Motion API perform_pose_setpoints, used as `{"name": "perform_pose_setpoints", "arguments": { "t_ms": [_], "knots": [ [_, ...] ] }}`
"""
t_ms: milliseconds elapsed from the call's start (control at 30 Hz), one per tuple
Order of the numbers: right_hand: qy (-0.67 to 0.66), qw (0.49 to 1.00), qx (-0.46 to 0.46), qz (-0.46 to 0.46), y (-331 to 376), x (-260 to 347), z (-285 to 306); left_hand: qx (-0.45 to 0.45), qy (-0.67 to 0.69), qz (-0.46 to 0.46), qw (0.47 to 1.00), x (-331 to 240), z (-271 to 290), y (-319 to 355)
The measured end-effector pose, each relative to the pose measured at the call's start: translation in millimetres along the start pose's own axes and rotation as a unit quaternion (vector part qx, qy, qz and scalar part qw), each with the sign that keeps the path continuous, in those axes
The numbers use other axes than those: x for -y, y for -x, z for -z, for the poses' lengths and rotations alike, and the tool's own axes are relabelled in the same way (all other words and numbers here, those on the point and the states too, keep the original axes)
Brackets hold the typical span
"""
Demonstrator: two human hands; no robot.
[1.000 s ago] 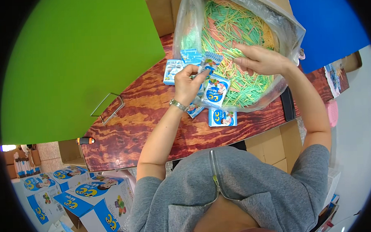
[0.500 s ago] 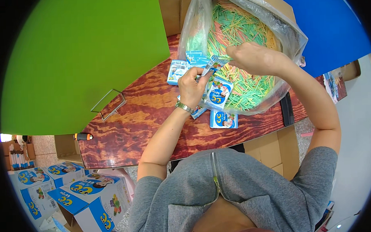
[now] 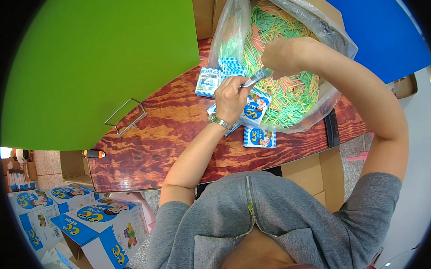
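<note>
- Left hand (image 3: 230,95) pinches a blue-white packet (image 3: 255,106), held open over the table's far edge.
- Right hand (image 3: 281,56), fingers pressed together, over coloured sticks (image 3: 290,91) in a clear bag (image 3: 333,33).

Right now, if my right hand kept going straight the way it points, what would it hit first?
Probably the sticks: the right hand is curled just above the pile in the bag, pointing toward the left hand. Depth is hard to judge here.
</note>
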State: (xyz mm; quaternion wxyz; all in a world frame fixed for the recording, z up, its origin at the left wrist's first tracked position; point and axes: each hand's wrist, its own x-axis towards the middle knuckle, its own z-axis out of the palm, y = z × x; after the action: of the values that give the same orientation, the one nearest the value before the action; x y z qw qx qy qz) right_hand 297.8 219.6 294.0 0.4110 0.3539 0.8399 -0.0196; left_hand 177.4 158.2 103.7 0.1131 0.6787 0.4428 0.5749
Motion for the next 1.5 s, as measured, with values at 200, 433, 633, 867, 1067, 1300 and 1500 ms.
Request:
{"name": "perform_pose_setpoints", "arguments": {
  "t_ms": [200, 433, 633, 867, 1067, 1300, 1500],
  "knots": [
    [0.039, 0.991, -0.126, 0.030, 4, -16, 1, 0.032, 0.091, 0.111, 0.989, 1, -7, -2],
    [-0.158, 0.929, -0.326, 0.073, 13, -35, -17, 0.055, 0.233, 0.161, 0.957, 14, -18, -1],
    [-0.365, 0.827, -0.424, 0.050, 5, -26, -43, 0.079, 0.313, 0.218, 0.921, 23, -20, 9],
    [-0.116, 0.780, -0.608, 0.092, -4, -39, -63, 0.078, 0.300, 0.230, 0.923, 27, -5, 11],
    [-0.030, 0.830, -0.548, 0.100, -19, -8, -65, 0.038, 0.332, 0.234, 0.913, 22, -1, 8],
    [-0.233, 0.756, -0.602, 0.108, -43, 18, -73, -0.023, 0.462, 0.267, 0.845, 37, 9, 9],
    [-0.327, 0.724, -0.589, 0.150, -48, 26, -81, -0.026, 0.439, 0.310, 0.843, 38, 17, 20]
  ]
}}
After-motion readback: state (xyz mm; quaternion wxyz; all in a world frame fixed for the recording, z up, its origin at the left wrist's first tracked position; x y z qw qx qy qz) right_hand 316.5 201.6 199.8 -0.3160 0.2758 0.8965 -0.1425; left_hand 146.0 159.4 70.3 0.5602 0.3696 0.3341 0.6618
